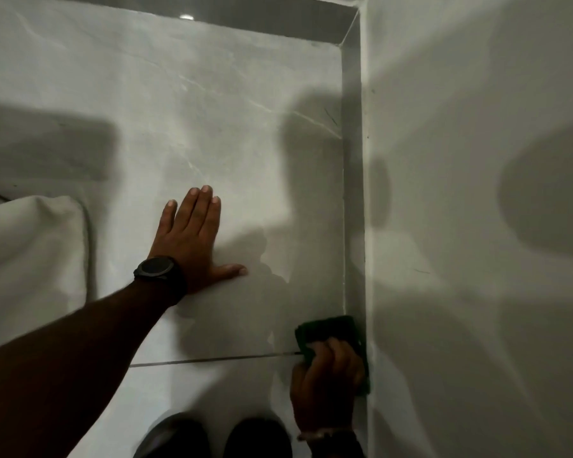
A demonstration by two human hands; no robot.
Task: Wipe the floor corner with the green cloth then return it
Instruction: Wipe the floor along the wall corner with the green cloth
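The green cloth (pixel 328 330) lies pressed on the pale marble floor, against the skirting (pixel 353 193) of the right wall, near the bottom of the view. My right hand (pixel 328 381) is closed over its near part; only the cloth's far end and right edge show. My left hand (pixel 192 239) rests flat on the floor tile, fingers spread, well to the left of the cloth and further away, with a black watch (pixel 158 269) on its wrist. The floor corner (pixel 343 44) lies far ahead at the top right.
A white wall (pixel 477 193) fills the right side. White fabric (pixel 30 252) lies bunched on the floor at the left, with a thin cable beside it. Two dark shoes (pixel 212 438) show at the bottom edge. A dark grout line (pixel 212 360) crosses the floor.
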